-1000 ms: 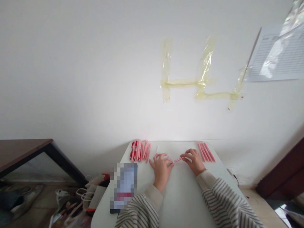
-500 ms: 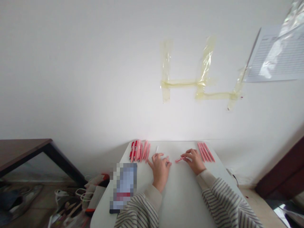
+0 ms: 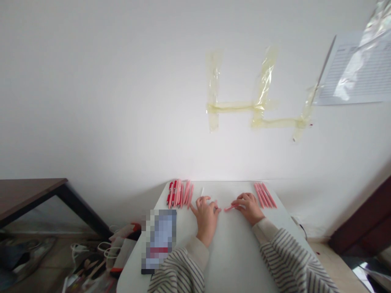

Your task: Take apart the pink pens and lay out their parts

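Note:
My right hand [image 3: 249, 208] pinches a slim pink pen piece [image 3: 229, 208] between thumb and fingers, its free end pointing left. Across a small gap, my left hand [image 3: 206, 216] rests low over the table with thumb and forefinger closed on a small pink pen part [image 3: 216, 206], mostly covered by the fingers. Just behind the left hand lies a thin whitish stick [image 3: 202, 190]. To its left is a row of pink and red pens [image 3: 180, 194]. Several pink pens [image 3: 265, 195] lie side by side beyond my right hand.
A phone-like device [image 3: 160, 240], blurred out, lies at the white table's [image 3: 235, 260] left edge. The wall [image 3: 137, 101] rises directly behind the table. Left of it are a brown desk [image 3: 30, 197] and cluttered bags and cables [image 3: 104, 252] on the floor.
My right hand has shifted slightly, and the pink pen piece's free end sits a little lower and further left. My left hand stays nearly still.

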Demonstrator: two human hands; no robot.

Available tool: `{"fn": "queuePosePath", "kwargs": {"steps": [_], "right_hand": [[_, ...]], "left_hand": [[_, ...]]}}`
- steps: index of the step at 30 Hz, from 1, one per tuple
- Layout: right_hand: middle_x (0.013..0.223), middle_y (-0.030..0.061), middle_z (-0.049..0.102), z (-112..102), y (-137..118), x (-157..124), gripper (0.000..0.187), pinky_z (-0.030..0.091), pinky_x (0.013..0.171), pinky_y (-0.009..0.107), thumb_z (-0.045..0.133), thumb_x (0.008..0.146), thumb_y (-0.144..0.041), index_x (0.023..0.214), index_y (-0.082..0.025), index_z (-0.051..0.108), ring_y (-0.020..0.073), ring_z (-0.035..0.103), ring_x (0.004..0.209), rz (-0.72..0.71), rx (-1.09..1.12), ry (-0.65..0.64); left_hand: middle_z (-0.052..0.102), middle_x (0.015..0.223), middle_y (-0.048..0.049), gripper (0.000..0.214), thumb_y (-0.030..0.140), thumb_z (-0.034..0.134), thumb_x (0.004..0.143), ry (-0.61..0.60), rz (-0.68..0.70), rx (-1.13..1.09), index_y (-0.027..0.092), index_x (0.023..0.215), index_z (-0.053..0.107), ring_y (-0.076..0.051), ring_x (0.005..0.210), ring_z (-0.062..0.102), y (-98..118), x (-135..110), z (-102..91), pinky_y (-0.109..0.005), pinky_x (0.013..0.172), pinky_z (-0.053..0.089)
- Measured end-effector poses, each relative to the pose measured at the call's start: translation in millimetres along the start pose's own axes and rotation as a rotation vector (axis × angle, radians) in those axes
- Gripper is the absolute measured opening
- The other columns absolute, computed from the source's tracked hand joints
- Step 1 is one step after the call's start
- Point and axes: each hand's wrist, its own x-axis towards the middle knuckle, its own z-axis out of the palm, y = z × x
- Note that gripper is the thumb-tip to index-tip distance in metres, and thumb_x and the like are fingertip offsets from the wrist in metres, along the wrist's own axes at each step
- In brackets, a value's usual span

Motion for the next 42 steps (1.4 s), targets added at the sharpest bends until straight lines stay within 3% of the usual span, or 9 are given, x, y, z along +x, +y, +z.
{"fn": "queuePosePath", "kwargs": {"steps": [4,9,13,19,25,33,42], "right_hand": [[0.113,0.0059,0.066,2.6,0.4,-0.5,0.025,0.041,0.101,0.051,0.065,0.091,-0.025,0.101,-0.044,0.079,0.0309,0.049,0.116,0.008,-0.071,0.035],[0.107,0.0058,0.066,1.2,-4.4,-0.7,0.026,0.039,0.102,0.055,0.062,0.093,-0.027,0.097,-0.047,0.079,0.0309,0.050,0.113,0.025,-0.139,0.057],[0.106,0.0042,0.069,-2.5,-10.8,-1.2,0.029,0.032,0.106,0.063,0.061,0.094,-0.026,0.101,-0.049,0.078,0.0315,0.049,0.115,-0.006,-0.159,0.041],[0.113,0.0021,0.071,-5.7,-19.2,-1.4,0.035,0.027,0.110,0.066,0.057,0.094,-0.021,0.108,-0.048,0.076,0.0312,0.048,0.119,-0.028,-0.123,0.006],[0.111,0.0040,0.071,-9.4,-23.5,-0.7,0.029,0.029,0.113,0.060,0.060,0.093,-0.027,0.113,-0.040,0.075,0.0288,0.050,0.118,-0.016,-0.080,0.026],[0.107,0.0021,0.072,-11.1,-25.6,-2.2,0.018,0.032,0.111,0.056,0.069,0.085,-0.038,0.100,-0.039,0.078,0.0282,0.053,0.116,-0.061,0.011,-0.044],[0.123,0.0025,0.070,-4.5,-25.5,-1.2,0.029,0.028,0.114,0.060,0.053,0.097,-0.037,0.118,-0.039,0.073,0.0288,0.049,0.123,-0.016,-0.079,-0.036]], "left_hand": [[0.062,0.125,-0.0025,0.011,0.030,0.080,0.076,0.005,0.009,0.004,0.033,0.086,0.077,-0.030,0.127,0.044,0.5,1.0,0.1,-0.072,0.116,0.013],[0.063,0.124,-0.0011,0.009,0.030,0.079,0.077,0.018,0.023,0.012,0.034,0.084,0.077,-0.029,0.126,0.045,-0.5,1.7,0.3,-0.070,0.115,0.018],[0.063,0.124,-0.0016,0.009,0.031,0.077,0.079,0.019,0.035,0.021,0.035,0.087,0.077,-0.029,0.126,0.044,-1.3,0.8,0.3,-0.069,0.114,0.018],[0.062,0.126,-0.0021,0.010,0.030,0.075,0.080,-0.005,0.020,0.001,0.035,0.089,0.077,-0.028,0.126,0.043,-0.3,1.1,-1.0,-0.068,0.115,0.015],[0.062,0.126,-0.0024,0.012,0.030,0.076,0.079,-0.022,0.005,-0.008,0.034,0.090,0.077,-0.028,0.126,0.044,1.4,1.9,-4.3,-0.067,0.115,0.016],[0.063,0.124,-0.0013,0.013,0.029,0.079,0.077,-0.017,0.005,0.002,0.034,0.089,0.077,-0.029,0.125,0.046,0.9,1.6,-4.5,-0.066,0.115,0.020],[0.063,0.124,-0.0009,0.012,0.028,0.078,0.078,-0.020,0.012,-0.009,0.034,0.088,0.077,-0.028,0.125,0.045,0.5,2.8,-2.8,-0.065,0.116,0.019]]}}
